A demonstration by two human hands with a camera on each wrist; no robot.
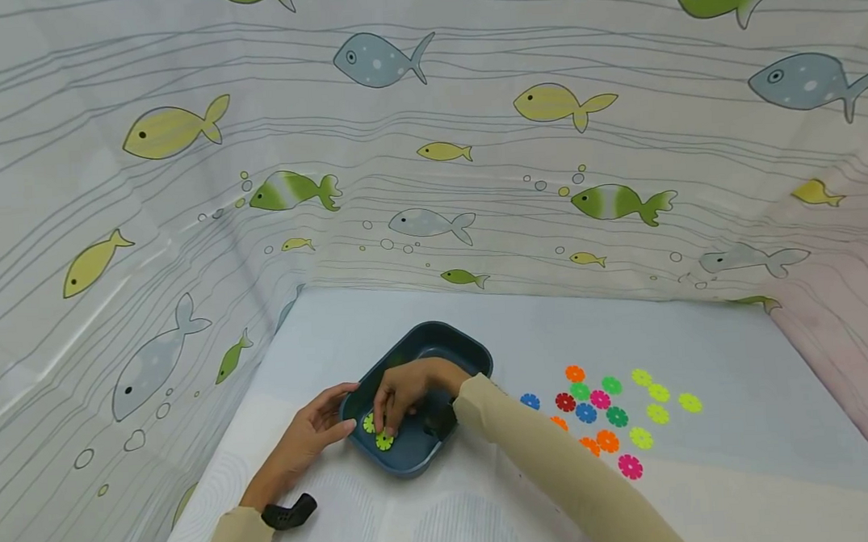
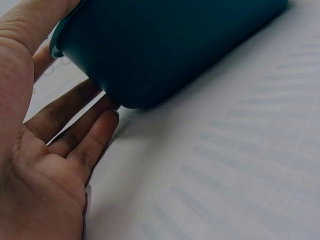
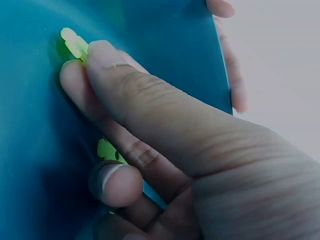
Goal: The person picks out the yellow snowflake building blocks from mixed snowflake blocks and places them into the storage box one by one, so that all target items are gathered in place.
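A dark blue-green plastic basin (image 1: 413, 462) stands on the white table, seen in all three views. My left hand (image 1: 313, 426) holds its left end, with the thumb at the rim and other fingers against the outer wall. Inside the basin, my right hand (image 1: 403, 389) pinches a yellow-green notched disc (image 3: 75, 44) between thumb and finger. A second yellow-green disc (image 3: 107, 150) shows by the curled fingers, partly hidden. In the head view two yellow-green discs (image 1: 385, 441) appear at the fingertips; the hand and forearm cover part of the basin floor.
Right of the basin lie several loose notched discs (image 1: 608, 440) in orange, blue, red, pink, green and yellow-green. Fish-printed sheets (image 1: 432, 222) rise behind and beside the table. A black strap device (image 1: 290, 513) sits on the left wrist.
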